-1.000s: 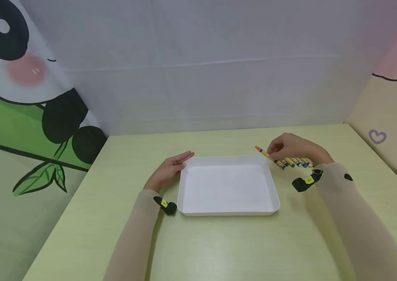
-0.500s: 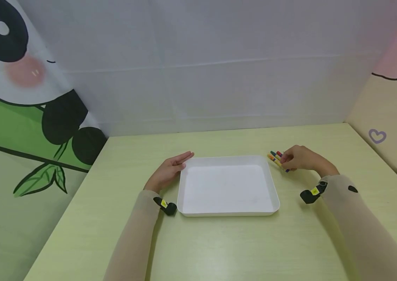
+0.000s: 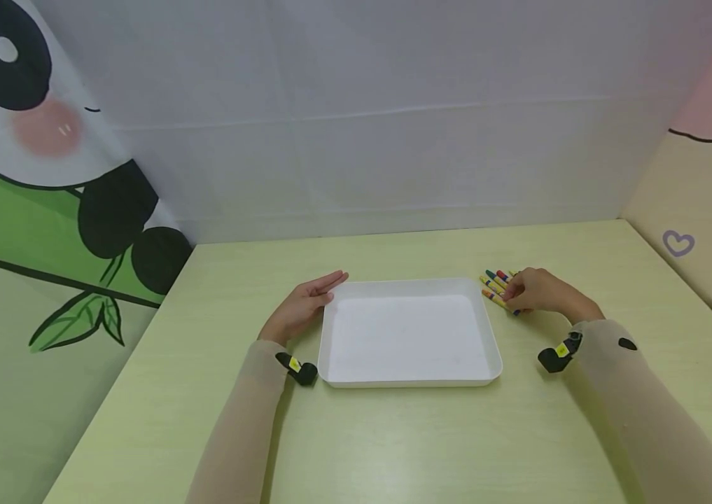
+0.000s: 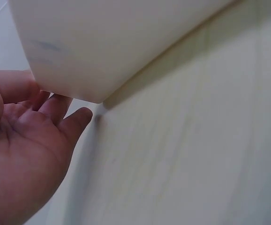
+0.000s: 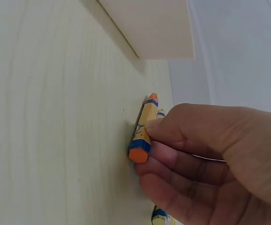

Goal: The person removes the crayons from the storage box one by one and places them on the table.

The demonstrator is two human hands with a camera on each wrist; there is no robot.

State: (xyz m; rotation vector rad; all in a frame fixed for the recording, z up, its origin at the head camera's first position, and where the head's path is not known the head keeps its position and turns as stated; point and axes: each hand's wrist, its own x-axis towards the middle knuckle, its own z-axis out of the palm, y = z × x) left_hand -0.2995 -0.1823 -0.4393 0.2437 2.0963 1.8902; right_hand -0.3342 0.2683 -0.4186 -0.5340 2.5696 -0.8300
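Note:
A white rectangular tray (image 3: 409, 332) lies on the table, with my left hand (image 3: 297, 308) at its far left corner. That hand's fingers point straight past the corner, and the thumb touches the rim; in the left wrist view the tray's wall partly hides the fingers. To the right of the tray, my right hand (image 3: 545, 292) pinches an orange crayon (image 5: 145, 126) between thumb and fingers, low against the tabletop. Beside it lies a row of crayons in yellow wrappers, including a green crayon (image 3: 491, 275) and a red crayon (image 3: 503, 275). The hand covers part of the row.
The pale wooden table (image 3: 393, 448) is bounded by a white cloth backdrop (image 3: 393, 140) at the back. A printed panel (image 3: 103, 280) stands at the left and a cream panel (image 3: 702, 245) at the right.
My right hand has drawn the orange crayon from the row's far left towards me and to the right, bringing it nearly parallel with the others. My left hand and the tray have stayed put.

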